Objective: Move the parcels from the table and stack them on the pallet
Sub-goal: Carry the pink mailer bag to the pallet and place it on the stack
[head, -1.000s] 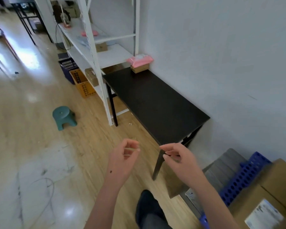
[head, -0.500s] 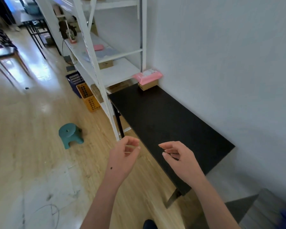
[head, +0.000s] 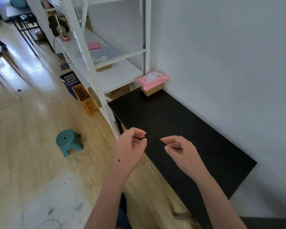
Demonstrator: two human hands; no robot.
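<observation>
left grip (head: 130, 149), right grip (head: 180, 150): loosely curled, empty | pink parcel (head: 152, 78): likely soft, light | grasp both ends

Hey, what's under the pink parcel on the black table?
A small brown cardboard box, resting on the table's far corner by the wall. The pink parcel covers its top, so only two sides show.

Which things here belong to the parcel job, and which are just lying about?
Job: pink parcel, cardboard box beneath it, black table, left hand and right hand, both empty. Pallet not in view.
Lying about: teal stool, orange basket, blue basket, white shelving rack.
</observation>
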